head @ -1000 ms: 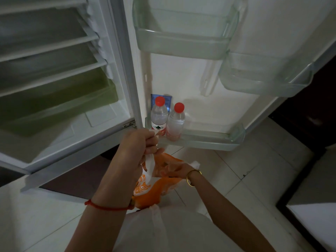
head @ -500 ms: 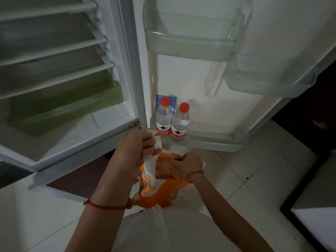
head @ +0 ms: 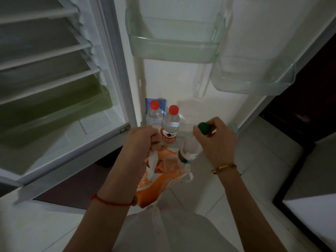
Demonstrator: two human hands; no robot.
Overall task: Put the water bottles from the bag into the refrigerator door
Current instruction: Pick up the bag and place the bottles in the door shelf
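Note:
Two clear water bottles with red caps (head: 154,115) (head: 171,122) stand side by side at the left end of the lowest door shelf (head: 235,129). My left hand (head: 142,140) grips the white handles of an orange and white plastic bag (head: 156,177), which hangs below it. My right hand (head: 216,140) holds a clear bottle with a green cap (head: 191,146) near its top. That bottle hangs tilted above the bag's mouth, just in front of the lowest shelf.
The fridge door stands open with two clear upper shelves (head: 172,46) (head: 254,82), both bare. At left the fridge interior shows white shelves and a greenish drawer (head: 54,113). Pale floor tiles (head: 263,160) lie below, and dark furniture (head: 300,115) stands at right.
My right hand has come up out of the bag, lifting a green-capped bottle towards the lowest door shelf. My left hand still holds the bag handles.

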